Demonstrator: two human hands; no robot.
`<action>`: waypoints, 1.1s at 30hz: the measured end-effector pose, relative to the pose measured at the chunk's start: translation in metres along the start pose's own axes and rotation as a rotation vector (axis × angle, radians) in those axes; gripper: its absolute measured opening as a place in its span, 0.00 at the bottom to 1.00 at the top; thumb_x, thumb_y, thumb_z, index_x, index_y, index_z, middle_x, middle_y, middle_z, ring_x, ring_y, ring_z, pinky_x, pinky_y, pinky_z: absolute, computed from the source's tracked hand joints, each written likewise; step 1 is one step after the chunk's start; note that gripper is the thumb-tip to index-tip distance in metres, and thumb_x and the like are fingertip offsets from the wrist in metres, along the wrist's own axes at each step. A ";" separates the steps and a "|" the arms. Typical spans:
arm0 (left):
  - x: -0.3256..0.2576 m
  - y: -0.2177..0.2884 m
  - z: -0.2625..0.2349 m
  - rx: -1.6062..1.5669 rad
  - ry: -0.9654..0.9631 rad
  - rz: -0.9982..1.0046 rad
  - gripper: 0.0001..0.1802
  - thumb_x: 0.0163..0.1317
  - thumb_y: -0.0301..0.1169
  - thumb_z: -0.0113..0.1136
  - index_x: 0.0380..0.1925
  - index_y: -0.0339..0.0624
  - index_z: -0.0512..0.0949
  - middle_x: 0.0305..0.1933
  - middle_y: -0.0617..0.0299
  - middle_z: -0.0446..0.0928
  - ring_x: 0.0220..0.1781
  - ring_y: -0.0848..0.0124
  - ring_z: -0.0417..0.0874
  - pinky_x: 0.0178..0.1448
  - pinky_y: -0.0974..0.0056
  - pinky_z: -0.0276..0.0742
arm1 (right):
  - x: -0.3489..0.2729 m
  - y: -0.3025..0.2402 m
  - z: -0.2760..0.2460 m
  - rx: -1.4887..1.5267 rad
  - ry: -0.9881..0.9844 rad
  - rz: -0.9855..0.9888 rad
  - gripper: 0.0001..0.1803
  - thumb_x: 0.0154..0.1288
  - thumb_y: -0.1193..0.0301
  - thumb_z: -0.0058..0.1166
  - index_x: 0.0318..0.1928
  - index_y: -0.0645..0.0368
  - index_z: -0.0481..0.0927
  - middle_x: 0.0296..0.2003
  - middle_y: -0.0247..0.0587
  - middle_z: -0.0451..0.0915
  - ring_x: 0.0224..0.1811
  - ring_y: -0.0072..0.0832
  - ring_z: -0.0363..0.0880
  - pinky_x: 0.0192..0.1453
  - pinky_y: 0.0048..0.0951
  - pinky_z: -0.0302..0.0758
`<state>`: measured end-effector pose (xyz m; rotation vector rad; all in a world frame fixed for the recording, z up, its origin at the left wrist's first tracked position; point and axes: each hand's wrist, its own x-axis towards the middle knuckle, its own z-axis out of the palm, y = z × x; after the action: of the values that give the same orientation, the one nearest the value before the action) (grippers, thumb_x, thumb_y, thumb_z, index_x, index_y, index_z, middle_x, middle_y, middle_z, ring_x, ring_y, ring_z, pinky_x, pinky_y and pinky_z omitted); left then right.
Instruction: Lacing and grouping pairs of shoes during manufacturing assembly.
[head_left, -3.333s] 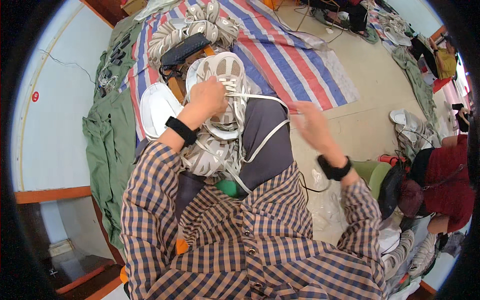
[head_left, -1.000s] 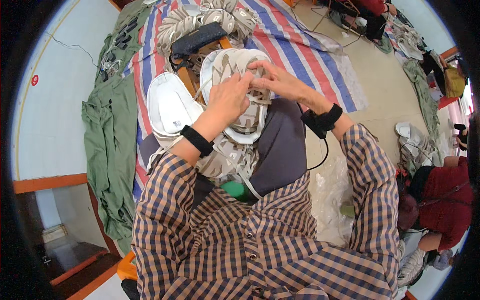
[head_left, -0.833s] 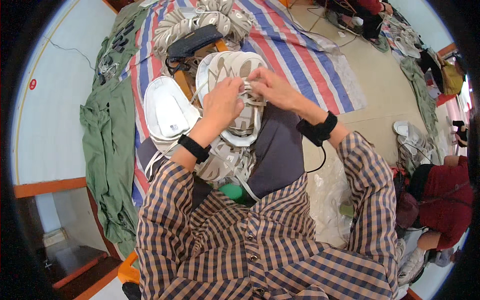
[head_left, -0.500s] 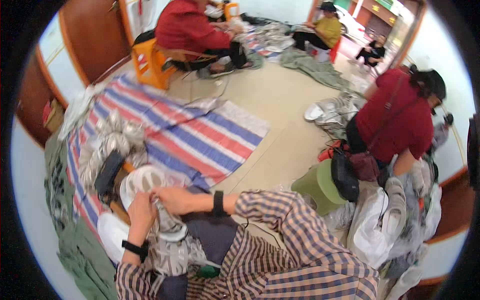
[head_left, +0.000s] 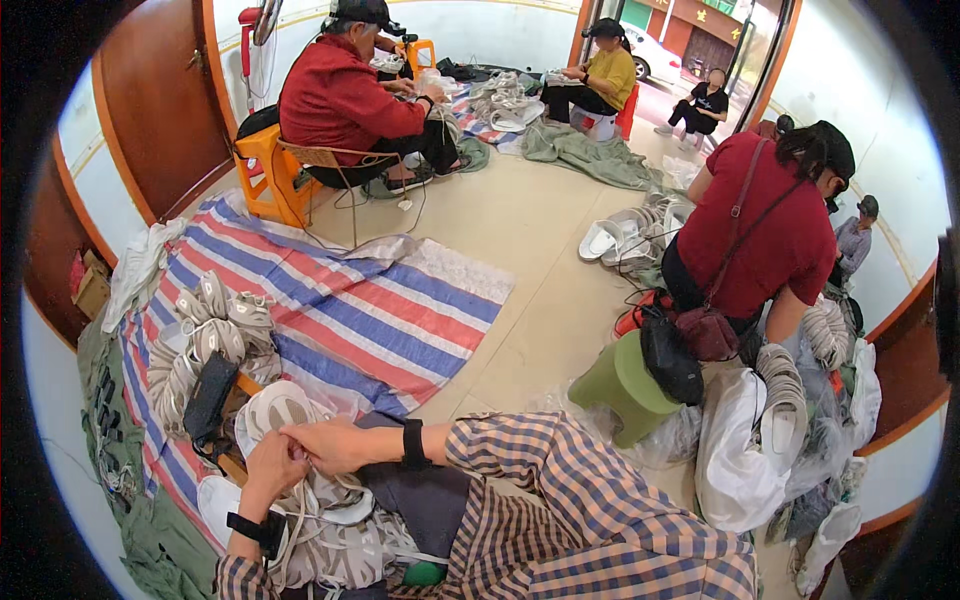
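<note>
Both the left hand and the right hand are closed, pinching the pale beige-and-white woven shoe upper held on the lap just beside the striped red-blue-white tarpaulin; it appears light, soft and floppy, best gripped at its rim.

Both hands are meeting on a pale shoe upper lying in the person's lap. The left hand is gripping it from below, and the right hand is pressing its fingers on top, touching the left. More uppers are lying piled on the striped tarp just beyond. A person in red is sitting on an orange stool across the floor. Another person in red is bending over white bags to the right, near a green stool.
</note>
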<state>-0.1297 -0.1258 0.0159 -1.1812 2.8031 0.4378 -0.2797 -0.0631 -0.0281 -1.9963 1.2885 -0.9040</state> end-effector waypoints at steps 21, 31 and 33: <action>0.027 0.004 0.002 -0.584 -0.122 -0.118 0.07 0.51 0.28 0.57 0.27 0.37 0.72 0.24 0.51 0.74 0.27 0.57 0.77 0.32 0.59 0.70 | -0.038 0.001 0.019 -0.381 0.258 0.080 0.47 0.50 0.67 0.59 0.67 0.62 0.48 0.40 0.47 0.69 0.44 0.40 0.70 0.45 0.39 0.62; -0.088 -0.063 -0.003 -0.147 -0.218 -0.335 0.17 0.41 0.42 0.64 0.22 0.36 0.80 0.21 0.48 0.76 0.27 0.54 0.78 0.34 0.56 0.72 | -0.027 -0.009 0.047 -0.326 0.087 0.233 0.42 0.50 0.68 0.54 0.67 0.55 0.53 0.45 0.51 0.72 0.51 0.45 0.69 0.54 0.52 0.60; -0.123 -0.067 -0.010 -0.325 -0.261 -0.306 0.17 0.44 0.39 0.63 0.22 0.34 0.78 0.17 0.58 0.74 0.22 0.63 0.76 0.32 0.61 0.70 | -0.021 -0.002 0.042 -0.259 0.070 0.335 0.39 0.48 0.68 0.49 0.65 0.56 0.59 0.51 0.54 0.71 0.57 0.49 0.66 0.57 0.56 0.60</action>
<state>0.0046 -0.0880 0.0311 -1.4585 2.3381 0.9658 -0.2514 -0.0386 -0.0564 -1.8655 1.7923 -0.6781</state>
